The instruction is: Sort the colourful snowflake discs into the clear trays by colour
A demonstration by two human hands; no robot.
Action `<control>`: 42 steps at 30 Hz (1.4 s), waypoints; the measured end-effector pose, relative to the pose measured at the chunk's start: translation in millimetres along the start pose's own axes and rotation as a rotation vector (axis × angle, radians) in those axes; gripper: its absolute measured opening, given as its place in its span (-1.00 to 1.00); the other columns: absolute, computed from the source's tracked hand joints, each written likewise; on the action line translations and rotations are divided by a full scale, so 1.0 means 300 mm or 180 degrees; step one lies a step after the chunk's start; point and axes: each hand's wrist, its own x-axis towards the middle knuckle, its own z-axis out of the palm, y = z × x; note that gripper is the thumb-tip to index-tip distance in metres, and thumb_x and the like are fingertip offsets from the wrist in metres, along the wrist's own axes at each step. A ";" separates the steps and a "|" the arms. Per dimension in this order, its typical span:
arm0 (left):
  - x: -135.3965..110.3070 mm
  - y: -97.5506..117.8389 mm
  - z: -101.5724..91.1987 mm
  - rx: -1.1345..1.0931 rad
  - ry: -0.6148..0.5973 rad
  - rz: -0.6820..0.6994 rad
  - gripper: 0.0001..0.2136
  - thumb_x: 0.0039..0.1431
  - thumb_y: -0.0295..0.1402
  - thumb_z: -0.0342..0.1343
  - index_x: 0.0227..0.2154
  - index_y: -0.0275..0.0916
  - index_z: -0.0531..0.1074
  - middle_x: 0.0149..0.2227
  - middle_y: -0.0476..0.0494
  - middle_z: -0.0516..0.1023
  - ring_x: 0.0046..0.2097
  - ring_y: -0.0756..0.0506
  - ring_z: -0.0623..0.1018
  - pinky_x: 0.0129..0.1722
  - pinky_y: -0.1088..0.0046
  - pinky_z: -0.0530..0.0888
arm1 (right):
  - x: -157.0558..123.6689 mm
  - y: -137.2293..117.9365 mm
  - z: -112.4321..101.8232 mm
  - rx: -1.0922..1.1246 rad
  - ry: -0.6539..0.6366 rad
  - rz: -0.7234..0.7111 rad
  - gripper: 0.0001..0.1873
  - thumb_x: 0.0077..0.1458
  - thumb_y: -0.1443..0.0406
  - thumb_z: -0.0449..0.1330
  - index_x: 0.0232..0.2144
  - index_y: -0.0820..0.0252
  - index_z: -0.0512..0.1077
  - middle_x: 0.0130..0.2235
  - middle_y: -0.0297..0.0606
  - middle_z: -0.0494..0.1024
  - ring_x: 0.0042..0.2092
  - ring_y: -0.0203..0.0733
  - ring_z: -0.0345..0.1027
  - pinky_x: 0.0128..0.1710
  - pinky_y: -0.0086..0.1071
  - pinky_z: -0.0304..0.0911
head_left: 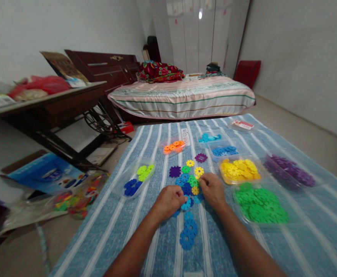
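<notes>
Notched plastic snowflake discs lie joined in a cluster in the middle of the striped cloth, with dark blue discs (187, 188), green discs (193, 181) and yellow ones. My left hand (170, 202) is closed at the cluster's left side, thumb and fingers on a light-blue disc (186, 204). On the other side my right hand (213, 189) is closed in a pinch by the green and yellow discs; whatever its fingertips hold is hidden. Nearer me, a chain of blue discs (189, 229) lies on the cloth. Beyond the cluster sit a purple disc (201, 157) and a dark violet square piece (175, 171).
To the right stand tubs of yellow discs (240, 169), green discs (260, 204) and purple discs (291, 169). Farther back are blue discs (224, 151) and orange discs (174, 146). A clear tub (122, 184) is at left. A bed (182, 96) stands beyond.
</notes>
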 end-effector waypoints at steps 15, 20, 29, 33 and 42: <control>0.335 0.323 -0.094 -0.1759 0.0916 0.0255 -0.94 0.07 -0.45 0.06 -0.38 -0.30 0.39 -0.38 -0.13 0.56 -0.41 0.04 0.51 -0.46 0.56 0.35 | 0.004 0.002 0.002 0.0043 0.0001 0.0026 -0.78 0.07 0.29 0.04 -0.51 0.17 0.44 -0.41 -0.28 0.49 -0.30 -0.20 0.30 -0.25 -0.39 0.11; 0.227 0.171 -0.047 -0.1425 0.0710 0.0278 -0.97 -0.07 -0.45 0.10 -0.52 -0.29 0.43 -0.57 0.00 0.49 -0.53 0.04 0.44 -0.51 0.55 0.31 | 0.004 -0.001 -0.001 0.0013 0.0006 0.0010 -0.78 0.08 0.29 0.04 -0.51 0.17 0.45 -0.42 -0.28 0.49 -0.29 -0.19 0.31 -0.26 -0.39 0.11; 0.062 0.017 0.020 0.0014 0.0582 0.0641 -0.87 0.02 -0.39 0.05 -0.48 -0.24 0.49 -0.56 0.03 0.44 -0.47 -0.01 0.44 -0.44 0.50 0.30 | 0.000 0.005 -0.008 -0.0020 0.0005 0.0018 -0.76 0.08 0.27 0.04 -0.52 0.16 0.45 -0.42 -0.28 0.48 -0.30 -0.20 0.30 -0.25 -0.38 0.12; 0.013 0.019 0.049 0.0555 0.0560 0.0692 -0.87 0.07 -0.42 0.05 -0.41 -0.23 0.51 -0.45 -0.03 0.50 -0.35 -0.04 0.48 -0.32 0.46 0.34 | 0.000 0.006 -0.009 -0.0026 0.0018 -0.0005 -0.76 0.08 0.27 0.03 -0.52 0.16 0.45 -0.43 -0.29 0.47 -0.31 -0.20 0.29 -0.26 -0.38 0.12; -0.051 0.056 0.079 0.1452 0.0189 0.0426 -0.83 0.10 -0.35 0.11 -0.24 -0.18 0.51 -0.24 -0.13 0.49 -0.16 -0.13 0.49 -0.17 0.39 0.36 | 0.002 0.007 -0.011 -0.0005 -0.0010 0.0027 -0.76 0.07 0.27 0.03 -0.51 0.15 0.45 -0.41 -0.28 0.49 -0.29 -0.19 0.31 -0.23 -0.37 0.13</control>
